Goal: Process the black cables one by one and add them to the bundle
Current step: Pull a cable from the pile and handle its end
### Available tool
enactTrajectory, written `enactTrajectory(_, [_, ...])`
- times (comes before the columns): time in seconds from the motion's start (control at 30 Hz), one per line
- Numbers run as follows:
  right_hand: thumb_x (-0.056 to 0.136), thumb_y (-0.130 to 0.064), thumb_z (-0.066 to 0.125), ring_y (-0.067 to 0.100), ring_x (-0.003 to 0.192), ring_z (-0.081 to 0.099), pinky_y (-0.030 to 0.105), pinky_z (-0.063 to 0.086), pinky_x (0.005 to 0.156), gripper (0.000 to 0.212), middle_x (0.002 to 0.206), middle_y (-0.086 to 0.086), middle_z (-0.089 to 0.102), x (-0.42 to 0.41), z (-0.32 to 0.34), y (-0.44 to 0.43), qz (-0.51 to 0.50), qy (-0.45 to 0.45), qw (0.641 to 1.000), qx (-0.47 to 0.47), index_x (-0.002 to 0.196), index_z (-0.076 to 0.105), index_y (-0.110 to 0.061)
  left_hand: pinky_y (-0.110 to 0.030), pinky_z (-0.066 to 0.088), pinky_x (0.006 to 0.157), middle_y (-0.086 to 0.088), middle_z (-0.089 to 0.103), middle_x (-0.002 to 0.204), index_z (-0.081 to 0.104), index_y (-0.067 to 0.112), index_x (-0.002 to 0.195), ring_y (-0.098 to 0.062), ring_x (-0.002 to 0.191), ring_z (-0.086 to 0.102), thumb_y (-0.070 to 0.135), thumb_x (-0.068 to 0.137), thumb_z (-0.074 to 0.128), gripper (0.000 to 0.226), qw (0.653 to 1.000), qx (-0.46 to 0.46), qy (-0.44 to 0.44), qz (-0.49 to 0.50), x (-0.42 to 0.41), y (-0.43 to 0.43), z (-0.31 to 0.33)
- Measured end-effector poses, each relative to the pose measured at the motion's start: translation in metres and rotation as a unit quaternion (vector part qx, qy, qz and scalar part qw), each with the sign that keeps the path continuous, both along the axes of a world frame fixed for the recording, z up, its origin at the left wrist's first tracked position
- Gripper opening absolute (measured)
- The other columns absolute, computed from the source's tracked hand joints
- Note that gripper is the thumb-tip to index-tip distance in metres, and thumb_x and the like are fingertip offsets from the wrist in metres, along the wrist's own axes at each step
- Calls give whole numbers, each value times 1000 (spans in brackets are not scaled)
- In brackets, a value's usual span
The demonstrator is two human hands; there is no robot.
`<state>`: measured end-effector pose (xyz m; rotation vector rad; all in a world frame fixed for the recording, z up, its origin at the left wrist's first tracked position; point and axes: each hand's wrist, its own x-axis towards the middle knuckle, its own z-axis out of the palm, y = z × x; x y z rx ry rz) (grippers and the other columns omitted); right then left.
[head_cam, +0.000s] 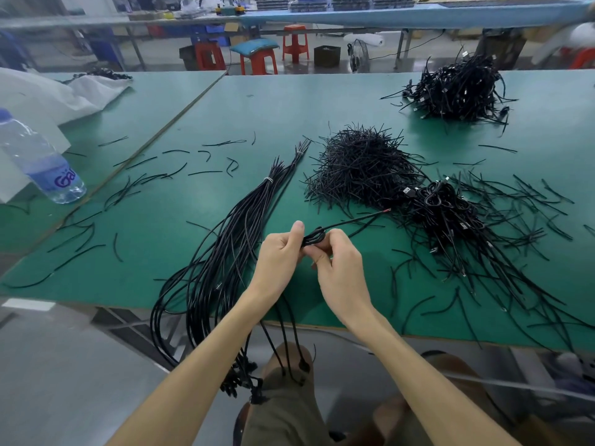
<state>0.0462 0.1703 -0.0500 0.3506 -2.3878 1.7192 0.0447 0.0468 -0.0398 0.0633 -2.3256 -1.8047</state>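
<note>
**A:** Why are both hands raised together at the near edge?

**B:** The left hand (279, 254) and right hand (338, 268) each pinch one thin black coiled cable (314, 238) between them, probably to work its loops loose.

**A:** And the bundle?

**B:** The long white-tied bundle of black cables (244, 217) lies just left, an easy reach. The heap of coiled black cables (450, 217) waits farther right.
</note>
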Motion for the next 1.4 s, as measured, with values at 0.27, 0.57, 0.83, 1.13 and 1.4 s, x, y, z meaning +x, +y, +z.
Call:
enactTrajectory(0.27, [100,-13,62,11,77,55,22,45,68,25,87,-1,56,-2,0,1,-39,9,999,1,79,50,-16,-29,30,53,10,40,51,40,16,60,-13,50,36,36,110,43,54,1000,-15,15,-2,-1,1,-1])
enactTrajectory(0.57, [99,-8,62,24,76,57,37,50,69,28,83,5,56,-5,4,4,-54,-15,998,-26,76,47,-11,-31,43,53,-9,57,63,64,8,83,-16,54,51,22,105,55,28,999,-18,33,-9,0,-3,2])
enactTrajectory(0.83, [98,-2,60,15,63,56,37,49,68,23,67,6,58,-5,5,12,10,-72,994,-77,77,50,-5,-28,56,72,-7,65,80,72,17,115,-18,75,65,14,105,55,19,992,25,-13,-125,10,-30,23])
enactTrajectory(1.13, [94,-22,62,12,65,56,25,48,63,23,73,-1,60,19,21,18,211,-131,934,-256,87,51,-3,-29,51,82,4,52,116,72,36,118,-16,105,53,1,92,67,45,944,-211,74,-243,31,-44,56])
enactTrajectory(1.4, [91,-18,65,13,65,57,25,50,65,24,73,-1,63,16,33,37,214,-139,934,-249,96,55,3,-42,52,88,16,64,102,76,18,107,-9,95,64,25,95,70,15,919,-304,168,-186,31,-24,76])
